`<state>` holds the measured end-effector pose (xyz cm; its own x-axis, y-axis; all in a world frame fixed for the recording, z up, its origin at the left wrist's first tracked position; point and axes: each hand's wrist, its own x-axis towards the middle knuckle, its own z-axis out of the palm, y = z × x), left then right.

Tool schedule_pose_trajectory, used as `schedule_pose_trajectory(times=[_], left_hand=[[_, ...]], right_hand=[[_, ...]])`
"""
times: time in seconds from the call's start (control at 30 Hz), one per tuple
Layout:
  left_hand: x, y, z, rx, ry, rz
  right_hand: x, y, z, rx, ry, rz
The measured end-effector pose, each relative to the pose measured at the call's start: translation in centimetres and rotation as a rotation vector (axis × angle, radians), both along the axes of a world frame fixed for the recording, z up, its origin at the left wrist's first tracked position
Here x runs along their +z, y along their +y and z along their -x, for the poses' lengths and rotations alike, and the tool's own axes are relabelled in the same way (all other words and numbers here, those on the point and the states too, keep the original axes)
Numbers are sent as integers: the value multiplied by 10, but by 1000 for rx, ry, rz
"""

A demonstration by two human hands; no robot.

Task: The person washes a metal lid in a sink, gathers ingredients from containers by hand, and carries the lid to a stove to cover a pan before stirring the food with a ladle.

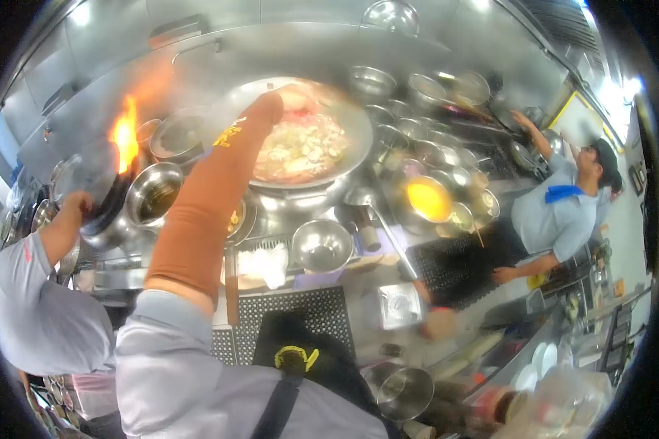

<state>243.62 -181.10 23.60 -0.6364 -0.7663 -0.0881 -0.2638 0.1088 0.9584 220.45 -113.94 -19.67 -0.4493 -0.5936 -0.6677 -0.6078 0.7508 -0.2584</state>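
Note:
My left arm, in an orange-brown sleeve, stretches over a large wok (pixel 356 139) full of steaming chopped, pale food (pixel 300 150). My left hand (pixel 295 97) is above the wok's far side, with something reddish just below it. Steam and blur hide its fingers, so I cannot tell whether it is open or closed. Low on the right, my blurred right hand (pixel 439 322) is closed at the wooden handle end of a long ladle (pixel 392 238). The ladle's bowl points up toward the stove, right of the wok.
At left, a co-worker's hand (pixel 79 201) holds a flaming wok (pixel 110 201). Steel bowls (pixel 322 245) and a pot (pixel 154 194) line the counter. Several seasoning containers and a bowl of orange-yellow liquid (pixel 428 199) stand right. Another co-worker (pixel 560 208) works at the far right.

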Motion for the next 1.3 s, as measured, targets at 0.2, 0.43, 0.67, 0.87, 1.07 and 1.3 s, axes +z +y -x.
schedule_pose_trajectory(times=[0.2,0.43,0.67,0.87,1.07,1.3], left_hand=[[-13,-119,58,78,-46,127],[-53,-307,-6,-103,-751,952],[0,-177,-41,-51,-675,341],[16,-161,-43,0,-104,388],[-11,-177,-51,-174,-477,1052],[-40,-110,-30,-128,-686,850]], right_hand=[[21,-38,5,-107,27,-44],[32,-36,-6,-235,-5,-144],[38,-27,-7,-284,-57,-195],[46,-2,-4,-300,-105,-214],[96,28,6,-365,-262,-185],[131,52,49,-519,-558,138]])
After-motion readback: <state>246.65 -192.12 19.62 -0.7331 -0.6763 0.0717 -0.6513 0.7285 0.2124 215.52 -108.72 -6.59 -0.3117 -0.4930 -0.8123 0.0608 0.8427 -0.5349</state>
